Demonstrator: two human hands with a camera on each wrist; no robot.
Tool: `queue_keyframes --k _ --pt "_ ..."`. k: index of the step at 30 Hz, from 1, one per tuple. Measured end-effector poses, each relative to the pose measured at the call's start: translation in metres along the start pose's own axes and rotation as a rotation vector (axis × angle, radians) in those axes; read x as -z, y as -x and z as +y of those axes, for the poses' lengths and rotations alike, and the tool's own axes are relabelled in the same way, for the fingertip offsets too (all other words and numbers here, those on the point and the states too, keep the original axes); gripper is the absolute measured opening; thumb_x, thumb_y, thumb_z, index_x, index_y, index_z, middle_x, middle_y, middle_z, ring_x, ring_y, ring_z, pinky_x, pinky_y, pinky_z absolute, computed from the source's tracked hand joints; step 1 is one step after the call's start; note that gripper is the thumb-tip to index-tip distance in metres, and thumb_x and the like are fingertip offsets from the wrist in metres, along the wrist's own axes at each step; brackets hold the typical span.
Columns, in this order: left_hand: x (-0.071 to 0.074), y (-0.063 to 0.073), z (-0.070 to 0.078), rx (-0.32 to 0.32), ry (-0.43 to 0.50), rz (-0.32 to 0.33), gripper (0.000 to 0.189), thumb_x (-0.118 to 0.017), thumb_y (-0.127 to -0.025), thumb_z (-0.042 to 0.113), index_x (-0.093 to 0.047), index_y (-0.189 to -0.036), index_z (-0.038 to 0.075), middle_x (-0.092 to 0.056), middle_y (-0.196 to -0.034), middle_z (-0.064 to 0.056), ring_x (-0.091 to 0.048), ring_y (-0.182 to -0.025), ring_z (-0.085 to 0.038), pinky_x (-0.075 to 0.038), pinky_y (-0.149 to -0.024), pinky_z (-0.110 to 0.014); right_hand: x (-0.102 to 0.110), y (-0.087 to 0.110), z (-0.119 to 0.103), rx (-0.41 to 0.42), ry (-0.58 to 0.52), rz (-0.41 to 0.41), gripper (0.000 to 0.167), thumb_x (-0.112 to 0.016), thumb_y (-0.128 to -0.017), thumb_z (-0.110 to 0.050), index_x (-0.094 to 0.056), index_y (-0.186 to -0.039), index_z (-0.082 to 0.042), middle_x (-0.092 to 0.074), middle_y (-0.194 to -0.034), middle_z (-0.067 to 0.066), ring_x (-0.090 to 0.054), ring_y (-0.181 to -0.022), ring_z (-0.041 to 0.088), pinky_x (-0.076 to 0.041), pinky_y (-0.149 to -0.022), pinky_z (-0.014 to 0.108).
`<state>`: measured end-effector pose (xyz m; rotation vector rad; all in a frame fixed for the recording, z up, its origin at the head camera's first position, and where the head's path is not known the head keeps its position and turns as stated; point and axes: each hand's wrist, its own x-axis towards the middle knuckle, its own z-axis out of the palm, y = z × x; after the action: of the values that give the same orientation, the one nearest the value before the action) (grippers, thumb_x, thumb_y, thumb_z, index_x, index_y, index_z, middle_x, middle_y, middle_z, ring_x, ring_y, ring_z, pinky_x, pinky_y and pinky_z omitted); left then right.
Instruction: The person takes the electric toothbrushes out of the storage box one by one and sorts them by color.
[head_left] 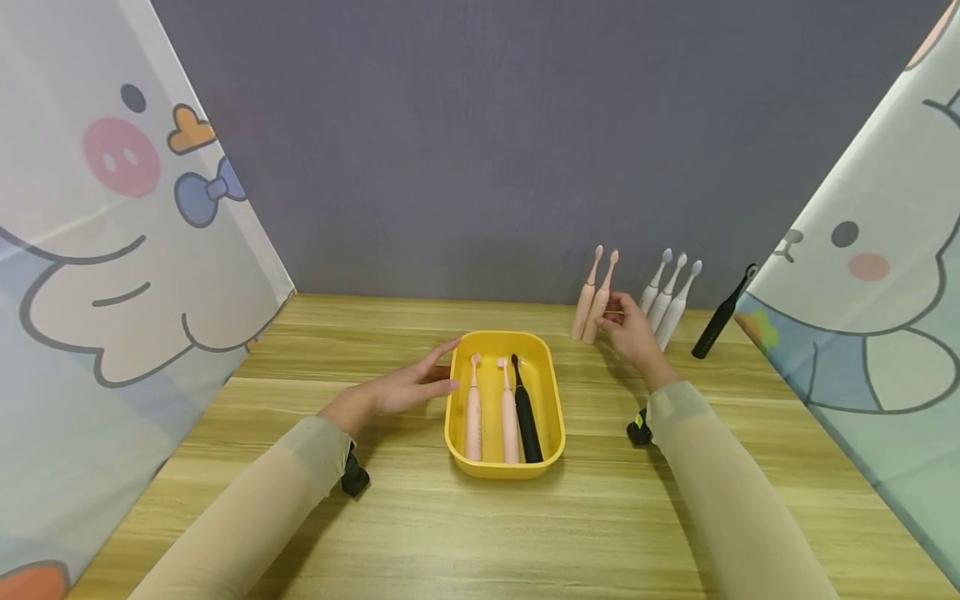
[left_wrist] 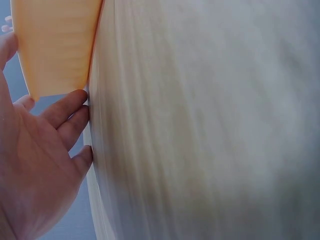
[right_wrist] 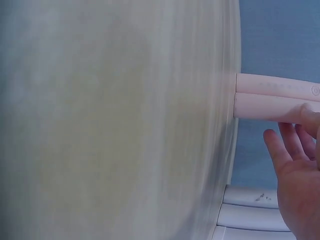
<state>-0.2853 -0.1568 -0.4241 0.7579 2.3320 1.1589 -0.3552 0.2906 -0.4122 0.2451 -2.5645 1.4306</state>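
A yellow plastic bin (head_left: 505,471) stands in the middle of the table. Inside it lie two pink electric toothbrushes, one at the left (head_left: 473,421) and one in the middle (head_left: 509,425), with a black electric toothbrush (head_left: 528,421) beside them. My left hand (head_left: 405,390) rests against the bin's left side, its fingers fairly straight; the left wrist view shows the fingertips at the bin's corner. Two more pink electric toothbrushes stand upright, side by side, at the back. My right hand (head_left: 630,333) pinches the right one (head_left: 597,312) by its handle; the left one (head_left: 583,310) stands close against it.
Right of my right hand, three white electric toothbrushes (head_left: 672,315) stand in a row, partly hidden by the hand. Farther right stands a black electric toothbrush (head_left: 717,327). A grey wall (head_left: 480,150) closes off the back, and cartoon-printed sheets (head_left: 862,292) hang at both sides.
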Motion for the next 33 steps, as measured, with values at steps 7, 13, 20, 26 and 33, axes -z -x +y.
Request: queue_keyframes --k 7,13,20,26,33 --pt "0.0 0.0 0.0 0.005 -0.001 0.006 0.086 -0.058 -0.11 0.06 -0.002 -0.175 0.048 -0.042 -0.174 -0.017 -0.04 -0.163 -0.036 -0.032 -0.132 -0.065 0.006 0.007 -0.002 -0.016 -0.043 -0.018 0.062 -0.059 -0.113 -0.006 -0.029 -0.166 0.008 -0.045 -0.158 0.037 -0.052 -0.146 0.053 -0.049 -0.121 0.055" --pt "0.0 0.001 -0.001 -0.007 -0.004 0.003 0.087 -0.058 -0.111 0.058 -0.002 -0.176 0.046 -0.042 -0.174 -0.018 -0.04 -0.163 -0.038 -0.033 -0.132 -0.065 0.012 0.017 -0.004 -0.003 -0.046 0.001 0.057 -0.057 -0.113 -0.005 -0.034 -0.164 0.006 -0.048 -0.155 0.034 -0.056 -0.143 0.05 -0.057 -0.111 0.031" --pt "0.0 0.001 -0.003 -0.025 0.017 -0.005 0.086 -0.058 -0.112 0.054 -0.002 -0.176 0.044 -0.04 -0.175 -0.02 -0.038 -0.164 -0.039 -0.032 -0.132 -0.066 0.021 0.034 -0.01 -0.002 -0.055 -0.024 0.059 -0.059 -0.114 -0.009 -0.034 -0.165 0.007 -0.047 -0.157 0.035 -0.056 -0.139 0.051 -0.051 -0.089 0.005" --pt "0.0 0.001 -0.002 -0.024 0.016 -0.012 0.087 -0.058 -0.112 0.054 -0.001 -0.177 0.042 -0.04 -0.175 -0.02 -0.038 -0.164 -0.04 -0.033 -0.131 -0.066 0.026 0.05 -0.016 0.02 -0.092 -0.062 0.057 -0.06 -0.113 -0.007 -0.036 -0.163 0.008 -0.049 -0.154 0.035 -0.067 -0.122 0.023 -0.058 -0.092 0.012" --pt "0.001 0.001 -0.001 -0.024 0.022 -0.011 0.087 -0.058 -0.113 0.052 -0.001 -0.177 0.042 -0.04 -0.174 -0.021 -0.039 -0.163 -0.039 -0.034 -0.131 -0.065 0.016 0.064 -0.035 0.108 -0.2 -0.107 0.051 -0.057 -0.111 0.003 -0.038 -0.156 0.016 -0.049 -0.146 0.044 -0.067 -0.103 -0.005 -0.06 -0.094 0.015"
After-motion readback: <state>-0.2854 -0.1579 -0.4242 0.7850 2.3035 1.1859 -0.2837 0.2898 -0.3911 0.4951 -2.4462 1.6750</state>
